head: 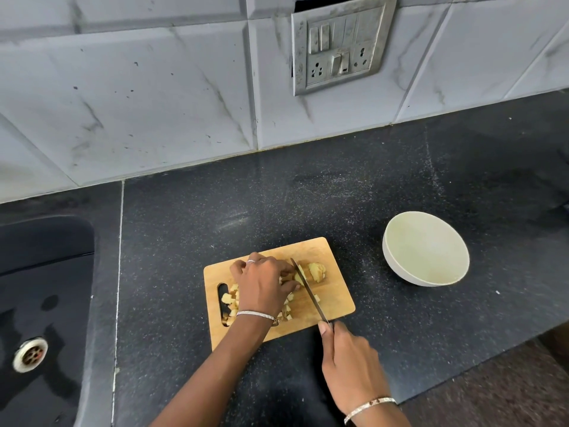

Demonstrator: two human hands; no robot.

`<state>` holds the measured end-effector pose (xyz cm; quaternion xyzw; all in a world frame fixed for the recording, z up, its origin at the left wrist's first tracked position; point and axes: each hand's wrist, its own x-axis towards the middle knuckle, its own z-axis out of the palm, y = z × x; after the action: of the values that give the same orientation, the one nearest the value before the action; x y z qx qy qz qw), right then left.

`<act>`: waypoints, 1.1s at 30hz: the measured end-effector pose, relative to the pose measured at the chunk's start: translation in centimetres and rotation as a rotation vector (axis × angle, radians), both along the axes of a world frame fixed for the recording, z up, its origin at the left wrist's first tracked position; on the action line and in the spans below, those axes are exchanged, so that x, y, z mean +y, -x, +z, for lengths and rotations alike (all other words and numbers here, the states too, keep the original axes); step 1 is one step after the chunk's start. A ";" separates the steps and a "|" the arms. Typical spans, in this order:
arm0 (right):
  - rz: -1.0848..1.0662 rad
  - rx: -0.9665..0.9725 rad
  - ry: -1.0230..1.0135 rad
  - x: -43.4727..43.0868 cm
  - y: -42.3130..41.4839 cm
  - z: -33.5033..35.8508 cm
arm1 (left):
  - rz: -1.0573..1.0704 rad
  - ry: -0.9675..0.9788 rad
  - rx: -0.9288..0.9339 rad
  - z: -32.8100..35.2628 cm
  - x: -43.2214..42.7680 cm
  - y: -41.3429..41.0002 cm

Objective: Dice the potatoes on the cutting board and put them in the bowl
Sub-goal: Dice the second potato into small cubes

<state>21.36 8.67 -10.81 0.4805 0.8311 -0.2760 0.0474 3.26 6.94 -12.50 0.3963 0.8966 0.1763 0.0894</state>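
Note:
A wooden cutting board (334,298) lies on the black counter. On it, my left hand (264,283) presses down on a piece of potato (299,277), fingers curled beside the blade. My right hand (349,362) grips the handle of a knife (308,291), whose blade runs diagonally across the board and rests in the potato. An uncut potato chunk (317,271) sits just right of the blade. Diced potato cubes (230,300) lie on the board's left side, partly hidden under my left hand. The white bowl (426,249) stands to the right of the board with nothing inside it.
A black sink (43,303) with a metal drain lies at the left. A tiled wall with a switch panel (340,44) rises behind the counter. The counter's front edge (480,362) runs diagonally at the lower right.

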 end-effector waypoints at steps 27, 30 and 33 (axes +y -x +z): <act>0.062 -0.100 0.009 -0.2 -0.1 0.1 | 0.049 0.013 -0.039 0.1 0.1 0.3; 0.048 -0.093 -0.004 0.0 -1.1 0.7 | 0.036 0.026 -0.034 0.2 0.0 0.7; 0.018 -0.048 -0.024 0.5 -1.3 0.5 | 0.030 0.003 -0.028 0.4 -0.2 0.7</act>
<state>22.71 9.22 -10.35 0.4802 0.8371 -0.2540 0.0641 2.51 6.78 -12.06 0.3803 0.9013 0.1818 0.0997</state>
